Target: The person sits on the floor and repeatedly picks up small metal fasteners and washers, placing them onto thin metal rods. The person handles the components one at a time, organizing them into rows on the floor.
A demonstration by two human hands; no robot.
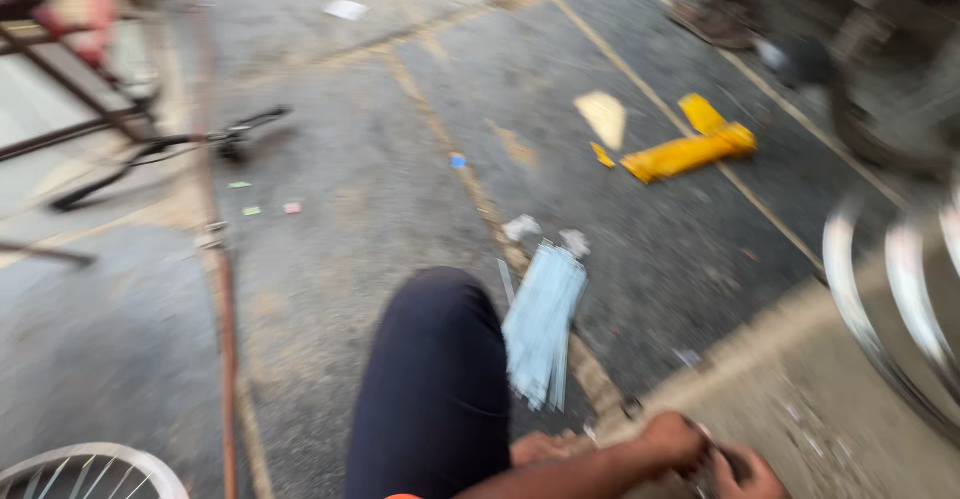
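Observation:
The frame is motion-blurred. My left hand (675, 439) reaches across from the lower middle to the bottom right, fingers curled. My right hand (752, 477) is right beside it at the frame's bottom edge, partly cut off. Between them is a small dark object (718, 462); blur hides what it is and how it is gripped. My knee in dark trousers (430, 379) rises in the lower middle. Beside the knee, a bundle of thin pale grey-blue rods (542, 327) lies on the ground.
The ground is grey paving (330, 259) with a raised concrete kerb (800, 379) at the right. A yellow packet (690, 149) lies farther off. Wheel rims stand at right (880, 289) and bottom left (90, 464). A dark metal frame (110, 129) and small paper scraps lie at left.

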